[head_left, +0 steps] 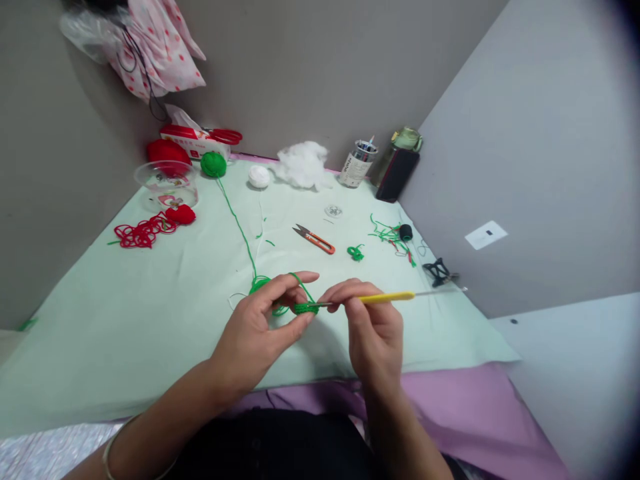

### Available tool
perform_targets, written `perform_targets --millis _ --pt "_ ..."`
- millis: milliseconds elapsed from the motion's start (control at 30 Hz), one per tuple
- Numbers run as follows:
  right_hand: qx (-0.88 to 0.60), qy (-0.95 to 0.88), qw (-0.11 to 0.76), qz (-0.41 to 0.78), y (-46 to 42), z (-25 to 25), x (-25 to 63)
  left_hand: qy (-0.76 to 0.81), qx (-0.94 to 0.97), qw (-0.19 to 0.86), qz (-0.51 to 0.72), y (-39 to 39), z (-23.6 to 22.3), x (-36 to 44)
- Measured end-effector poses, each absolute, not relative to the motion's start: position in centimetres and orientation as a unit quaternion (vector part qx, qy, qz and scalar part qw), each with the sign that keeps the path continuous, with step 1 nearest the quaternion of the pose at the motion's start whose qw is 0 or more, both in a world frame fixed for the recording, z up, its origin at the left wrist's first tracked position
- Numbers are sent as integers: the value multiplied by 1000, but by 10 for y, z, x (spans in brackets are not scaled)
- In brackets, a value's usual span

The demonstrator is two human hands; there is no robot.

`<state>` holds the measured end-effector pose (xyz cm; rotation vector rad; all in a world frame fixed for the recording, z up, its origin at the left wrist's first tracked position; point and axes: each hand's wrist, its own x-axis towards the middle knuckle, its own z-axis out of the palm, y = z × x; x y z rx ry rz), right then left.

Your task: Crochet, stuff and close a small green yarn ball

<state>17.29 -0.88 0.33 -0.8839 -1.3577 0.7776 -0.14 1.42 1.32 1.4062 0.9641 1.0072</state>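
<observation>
My left hand (260, 330) pinches a small green crochet piece (306, 308) between thumb and fingers, with green yarn looped over the raised index finger. My right hand (375, 327) is closed around a crochet hook (387, 297) with a yellow handle. The hook's metal tip meets the top edge of the green piece. Loose coils of green yarn (260, 285) lie just behind my left hand. From them a strand runs back to a green yarn ball (213, 164).
Orange-handled thread snips (314, 239) lie mid-table beyond my hands. Red yarn (143, 231) and a clear plastic tub (173, 190) are at left. White stuffing (303, 165), a pen can (358, 163) and a dark phone-like object (397, 175) stand along the back; yarn scraps (390, 233) lie right.
</observation>
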Motion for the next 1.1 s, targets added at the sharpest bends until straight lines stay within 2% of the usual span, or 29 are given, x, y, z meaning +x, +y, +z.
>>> perform_targets --millis 100,167,233,300,400,467,533,633,700,900,1100 --pt "-387 -699 565 206 -14 8 173 410 657 462 433 13 11 -2" --pt "-377 -760 520 96 -16 6 170 406 665 448 438 12 10 -2" --pt "-379 -778 500 -24 -17 -1 167 404 624 497 448 10 9 0" --pt "-387 -762 504 -124 -17 -12 163 386 539 591 460 8 10 2" --pt "-394 -741 516 -170 -17 -23 160 323 383 746 439 8 12 5" --pt "-399 -729 547 -104 -17 -21 160 289 305 812 406 10 13 5" --pt "-405 -685 605 30 -17 -13 161 279 273 834 390 13 15 2" --pt "-386 -584 673 240 -15 -1 162 291 308 809 408 16 16 -1" --pt "-365 -546 683 319 -13 2 161 307 357 778 416 14 16 -1" --pt "-377 -553 666 330 -11 -5 156 333 405 733 433 10 12 4" --pt "-342 -455 679 464 -6 2 166 268 339 817 382 17 18 0"
